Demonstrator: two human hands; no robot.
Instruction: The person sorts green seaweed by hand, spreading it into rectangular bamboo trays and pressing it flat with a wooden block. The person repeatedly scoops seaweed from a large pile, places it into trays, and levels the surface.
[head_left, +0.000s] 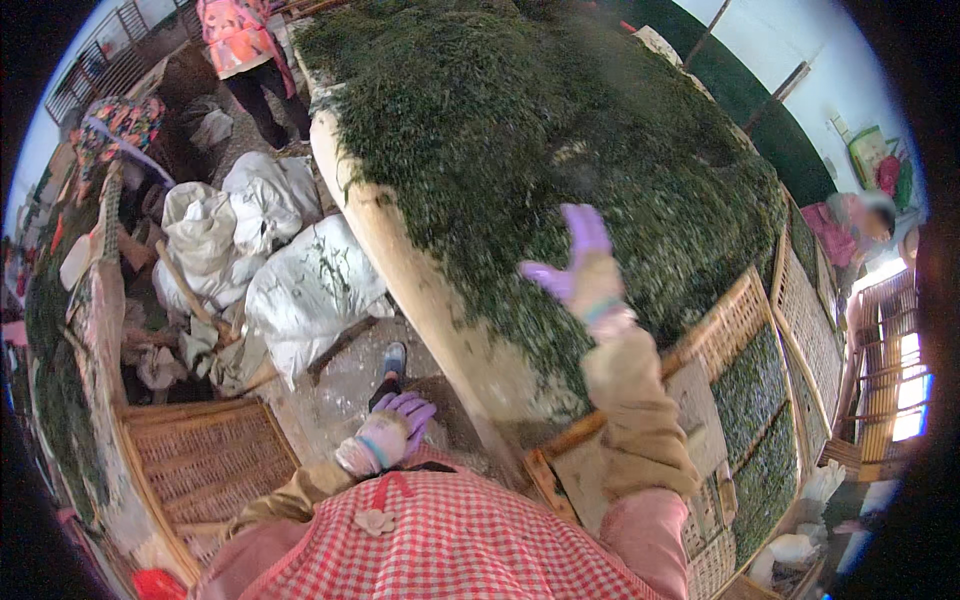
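Note:
A large heap of dark green leaves (480, 135) covers a long pale-edged table (420, 277). My right hand (581, 259), in a white glove with purple fingers, reaches out over the near part of the heap, fingers and thumb spread, with nothing seen in it. Whether it touches the leaves I cannot tell. Close to the checked apron (450, 532) is my left hand (397, 431), gloved the same way, its fingers slightly curled and apart, holding nothing visible.
White woven sacks (315, 285) stand on the floor left of the table. A woven bamboo tray (214, 457) is at lower left; trays with green leaves (757, 405) lie at right. Two people (244, 45) (124, 131) are at upper left, another person (832, 229) at right.

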